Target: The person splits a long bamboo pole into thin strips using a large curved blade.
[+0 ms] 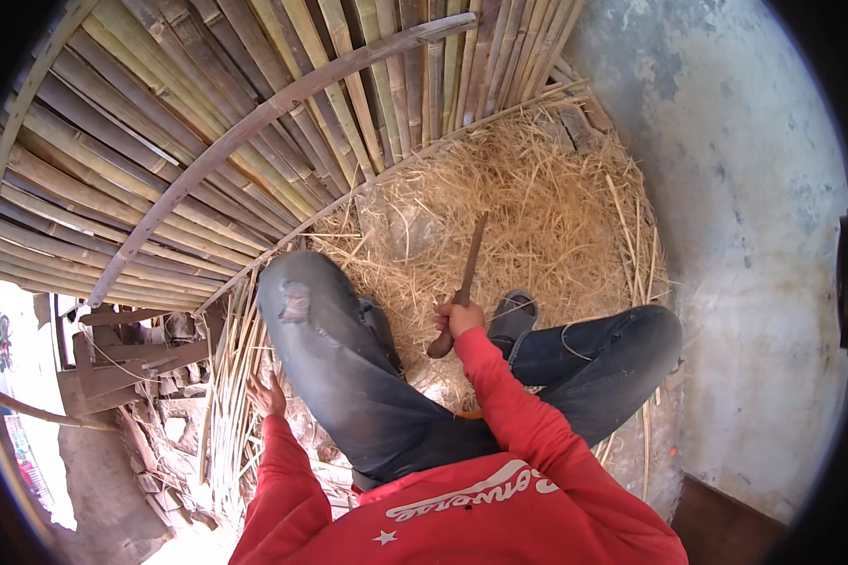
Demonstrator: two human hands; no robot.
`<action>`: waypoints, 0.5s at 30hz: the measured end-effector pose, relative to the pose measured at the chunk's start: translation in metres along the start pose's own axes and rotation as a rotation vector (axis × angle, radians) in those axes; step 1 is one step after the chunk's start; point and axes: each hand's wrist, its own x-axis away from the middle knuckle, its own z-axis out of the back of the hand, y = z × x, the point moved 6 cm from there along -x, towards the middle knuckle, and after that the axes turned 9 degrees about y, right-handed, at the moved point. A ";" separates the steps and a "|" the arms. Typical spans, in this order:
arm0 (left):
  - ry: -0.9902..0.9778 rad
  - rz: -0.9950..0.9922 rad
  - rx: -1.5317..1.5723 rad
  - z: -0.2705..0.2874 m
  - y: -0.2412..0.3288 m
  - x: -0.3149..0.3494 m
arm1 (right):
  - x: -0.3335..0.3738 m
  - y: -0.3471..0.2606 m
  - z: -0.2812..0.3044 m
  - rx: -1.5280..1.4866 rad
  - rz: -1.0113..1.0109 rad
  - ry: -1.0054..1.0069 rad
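My right hand (pixel 464 318) is wrapped round the dark wooden handle of a long knife (pixel 473 252). Its narrow brown blade points away from me, over the shavings between my legs. At my left side, my left hand (pixel 268 395) has its fingers apart. It reaches beside a bundle of long, thin bamboo strips (pixel 224 414); whether the fingertips touch the strips I cannot tell. Pale bamboo shavings (pixel 546 202) lie in a thick layer in front of me, around my dark sandals (pixel 513 318).
A bamboo slat panel (pixel 188 122) with a curved cross pole (pixel 283 105) spans the far left. A pale blue wall (pixel 754 264) rises at the right. My bent knees flank the knife. Wood pieces and rubble (pixel 151 377) lie at the left.
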 end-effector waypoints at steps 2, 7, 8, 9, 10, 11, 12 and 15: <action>-0.197 -0.044 -0.086 -0.025 0.001 -0.004 | -0.003 0.005 -0.006 0.028 -0.014 -0.025; -0.203 -0.059 -0.006 -0.051 0.003 -0.044 | 0.013 -0.010 -0.011 0.103 0.054 0.050; -0.206 -0.063 -0.006 -0.046 0.012 -0.044 | 0.023 -0.025 -0.009 0.190 0.134 0.096; -0.203 -0.108 0.059 -0.040 0.017 -0.049 | 0.024 -0.026 -0.008 0.185 0.133 0.095; -0.199 -0.149 0.121 -0.036 0.016 -0.056 | 0.025 -0.028 -0.007 0.267 0.179 0.121; -0.119 -0.150 0.052 -0.029 -0.013 -0.073 | 0.032 -0.031 -0.016 0.341 0.222 0.109; -0.150 -0.168 0.060 -0.041 0.007 -0.066 | 0.027 -0.029 -0.008 0.350 0.222 0.145; 0.014 -0.198 0.003 -0.039 0.001 -0.083 | 0.031 -0.026 -0.013 0.261 0.160 0.088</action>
